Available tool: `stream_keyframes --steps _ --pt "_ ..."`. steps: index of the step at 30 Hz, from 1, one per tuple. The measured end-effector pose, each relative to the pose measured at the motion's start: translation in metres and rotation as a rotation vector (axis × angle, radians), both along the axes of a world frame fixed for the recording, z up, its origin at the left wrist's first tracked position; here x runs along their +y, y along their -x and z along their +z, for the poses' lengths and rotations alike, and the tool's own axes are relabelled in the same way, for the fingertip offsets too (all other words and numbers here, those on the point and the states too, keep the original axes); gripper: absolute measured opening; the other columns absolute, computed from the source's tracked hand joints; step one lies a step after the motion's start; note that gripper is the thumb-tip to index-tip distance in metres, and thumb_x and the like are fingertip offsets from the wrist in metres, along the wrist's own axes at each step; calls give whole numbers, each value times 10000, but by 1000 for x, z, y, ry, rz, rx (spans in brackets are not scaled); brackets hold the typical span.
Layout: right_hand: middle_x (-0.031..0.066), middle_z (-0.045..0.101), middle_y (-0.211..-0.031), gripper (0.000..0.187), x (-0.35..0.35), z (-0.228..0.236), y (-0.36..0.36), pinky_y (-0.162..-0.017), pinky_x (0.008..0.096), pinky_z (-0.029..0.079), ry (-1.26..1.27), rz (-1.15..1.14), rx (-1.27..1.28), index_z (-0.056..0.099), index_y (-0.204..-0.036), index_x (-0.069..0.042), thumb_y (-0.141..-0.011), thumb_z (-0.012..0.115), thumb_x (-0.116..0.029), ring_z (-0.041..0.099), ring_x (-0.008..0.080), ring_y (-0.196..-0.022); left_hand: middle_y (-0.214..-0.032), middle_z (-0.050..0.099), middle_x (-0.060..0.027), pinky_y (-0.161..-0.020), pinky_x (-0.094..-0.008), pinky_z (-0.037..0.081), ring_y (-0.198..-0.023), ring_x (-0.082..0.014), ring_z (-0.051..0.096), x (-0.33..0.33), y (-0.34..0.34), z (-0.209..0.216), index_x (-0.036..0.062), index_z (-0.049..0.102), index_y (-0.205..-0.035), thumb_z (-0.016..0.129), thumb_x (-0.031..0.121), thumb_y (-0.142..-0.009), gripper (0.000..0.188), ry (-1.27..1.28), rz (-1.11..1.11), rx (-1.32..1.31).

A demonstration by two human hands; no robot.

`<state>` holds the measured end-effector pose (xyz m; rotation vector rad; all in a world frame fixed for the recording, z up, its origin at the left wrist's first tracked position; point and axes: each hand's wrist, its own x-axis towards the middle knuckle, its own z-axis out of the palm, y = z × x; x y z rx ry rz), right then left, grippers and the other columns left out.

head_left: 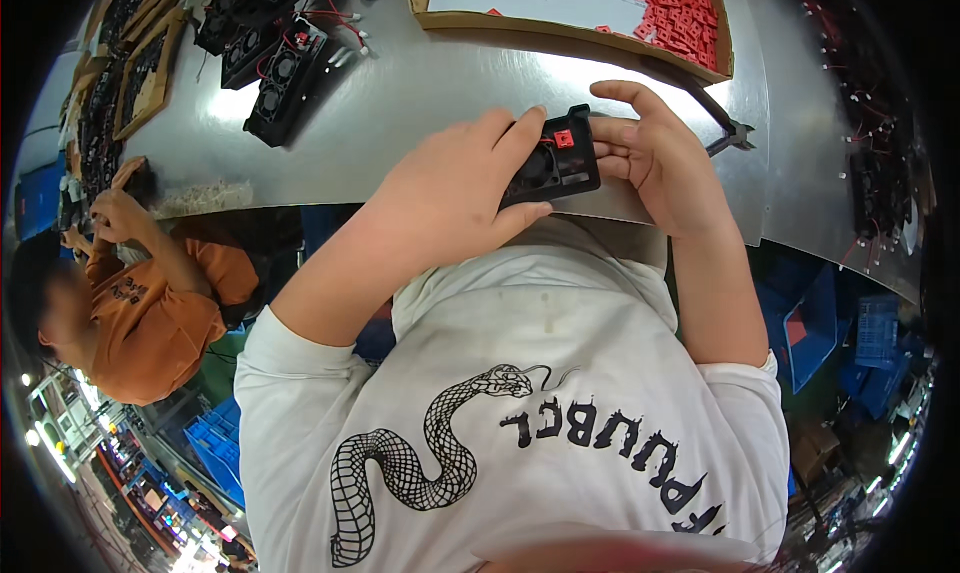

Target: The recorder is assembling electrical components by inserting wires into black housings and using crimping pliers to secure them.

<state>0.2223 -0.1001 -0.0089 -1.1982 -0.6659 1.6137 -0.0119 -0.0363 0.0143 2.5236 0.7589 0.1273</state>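
A black fan housing (577, 176) is being held above the near edge of the metal table (420, 88), close to the white shirt (540, 323), with its fan (541, 165) facing up. It is being gripped by the left hand (450, 173): the thumb is lying along the near edge, the fingers are curling over the far edge, and part of the fan is being covered. The right hand (672, 178) is being held half open at the housing's right end, its uppermost finger extending clear of the part. Whether the lower fingertips are touching the end wall or lying just beside it cannot be told; nothing is seen being grasped there.

1 red square clip (564, 139) is sitting beside the fan, toward the far right corner; whether it is being fully seated cannot be judged from this angle.

For careful work, the housing is best being braced by its 2 long edges, so that no pressure is being put on the blades. If the clip is being pressed or checked, force is best being applied squarely, with the right end being backed by the free fingers. More loose red clips (685, 28) are lying in the cardboard tray (570, 38) beyond, and wired fan housings (283, 85) are resting at the far left, well apart from the hands.
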Motion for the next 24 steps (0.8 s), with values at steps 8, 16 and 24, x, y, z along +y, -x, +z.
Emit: stream_keyframes --steps 8,16,24 --pt "134 654 -1164 466 2 3 1 -935 319 553 51 -15 62 437 -1407 2 -975 516 -153 667 184 -1036 -1087 588 -177 -806 -458 547 -904 -369 655 8 -7 1 87 462 -1464 743 412 -866 736 -27 10 114" --pt "154 653 -1217 465 4 0 -4 -945 321 555 51 29 56 434 -1424 5 -998 530 -154 664 190 -1067 -1101 599 -178 -800 -471 563 -900 -383 668 11 -12 3 114 470 -1454 765 440 -842 753 -18 33 167" --pt "147 568 -1415 905 -22 31 -69 -1089 434 469 -388 226 -1475 440 -1507 -54 -728 870 -218 562 326 -1287 -1136 606 -177 -825 -491 573 -967 -396 672 13 -16 10 84 472 -1396 746 265 -823 661 -12 50 229"
